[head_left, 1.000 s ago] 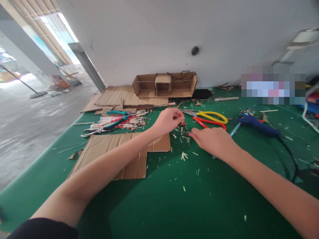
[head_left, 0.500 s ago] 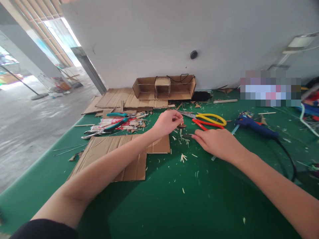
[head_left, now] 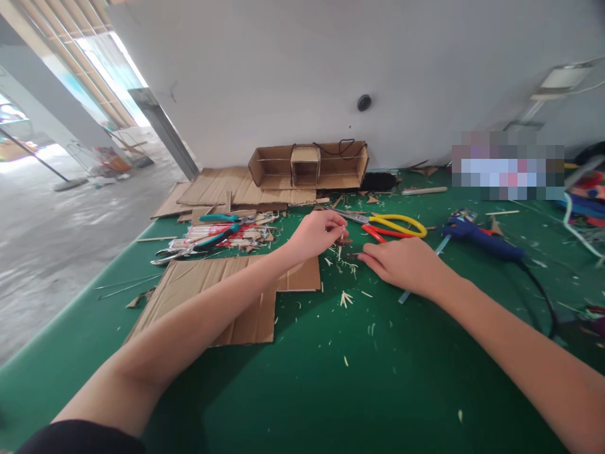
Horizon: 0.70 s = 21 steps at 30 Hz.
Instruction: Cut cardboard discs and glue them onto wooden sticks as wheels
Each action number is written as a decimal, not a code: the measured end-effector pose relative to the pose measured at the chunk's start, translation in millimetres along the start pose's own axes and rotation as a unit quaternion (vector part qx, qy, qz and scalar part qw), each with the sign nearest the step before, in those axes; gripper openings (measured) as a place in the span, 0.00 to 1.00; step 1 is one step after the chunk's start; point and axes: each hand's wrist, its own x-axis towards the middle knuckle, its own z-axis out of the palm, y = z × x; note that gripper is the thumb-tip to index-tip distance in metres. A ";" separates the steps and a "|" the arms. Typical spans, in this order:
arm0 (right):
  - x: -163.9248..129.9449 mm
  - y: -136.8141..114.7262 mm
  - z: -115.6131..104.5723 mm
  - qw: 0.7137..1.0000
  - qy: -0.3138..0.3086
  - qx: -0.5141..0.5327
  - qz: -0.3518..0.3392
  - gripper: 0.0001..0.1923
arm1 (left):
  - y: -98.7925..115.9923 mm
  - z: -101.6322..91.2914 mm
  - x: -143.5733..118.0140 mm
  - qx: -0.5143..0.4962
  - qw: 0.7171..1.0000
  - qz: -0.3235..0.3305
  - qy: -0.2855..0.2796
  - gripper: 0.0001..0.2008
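Note:
My left hand point(head_left: 316, 233) hovers over the green table point(head_left: 331, 378), its fingertips pinched on a thin pale sliver of wood held upright. A small brown cardboard bit point(head_left: 346, 241) lies just under those fingertips. My right hand point(head_left: 405, 263) rests flat on the table to the right, fingers pointing left at a small dark scrap beside the wood shavings point(head_left: 347, 296). Whether it grips anything cannot be seen. Yellow and red handled scissors point(head_left: 394, 226) lie just behind both hands.
A flat cardboard sheet point(head_left: 222, 296) lies under my left forearm. Teal pliers point(head_left: 222, 228) and chopstick packets sit left of it. A blue glue gun point(head_left: 482, 241) with black cord lies at right. A cardboard box model point(head_left: 307, 165) stands against the wall.
My left hand has lifted slightly off the cardboard bit with the sliver pinched upright. The right hand has barely shifted. The view has drifted a little.

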 end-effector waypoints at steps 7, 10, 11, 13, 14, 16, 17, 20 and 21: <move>-0.3 -3.9 0.9 1.000 0.015 -0.021 0.003 0.24 | 1.2 -1.2 0.0 -0.009 1.000 0.018 0.004 0.06; 1.2 -5.8 0.8 0.998 0.025 -0.040 0.031 0.24 | 2.0 -2.0 -0.3 -0.016 1.000 0.017 -0.001 0.07; 1.5 -6.3 0.8 0.998 0.024 -0.041 0.032 0.24 | 2.3 -2.2 -0.6 -0.021 1.000 0.017 -0.002 0.07; 1.9 -7.4 1.1 0.998 0.019 -0.042 0.030 0.24 | 3.1 -2.4 -1.2 -0.030 0.999 0.017 -0.004 0.07; 1.9 -8.0 1.2 0.998 0.016 -0.044 0.031 0.24 | 3.5 -2.6 -1.5 -0.029 0.999 0.018 -0.004 0.07; 1.9 -9.4 1.1 0.998 0.014 -0.051 0.037 0.24 | 4.3 -3.0 -1.9 -0.019 1.000 0.022 -0.003 0.07; 1.9 -10.0 0.9 0.998 0.014 -0.056 0.040 0.23 | 4.7 -3.3 -2.0 -0.014 1.000 0.024 -0.001 0.07; 2.1 -12.0 -0.2 0.997 0.005 -0.063 0.045 0.23 | 5.9 -4.2 -2.5 -0.008 1.000 0.028 0.002 0.07; 2.3 -12.7 -0.6 0.997 -0.002 -0.063 0.047 0.23 | 6.2 -4.5 -2.7 -0.009 1.000 0.029 0.001 0.07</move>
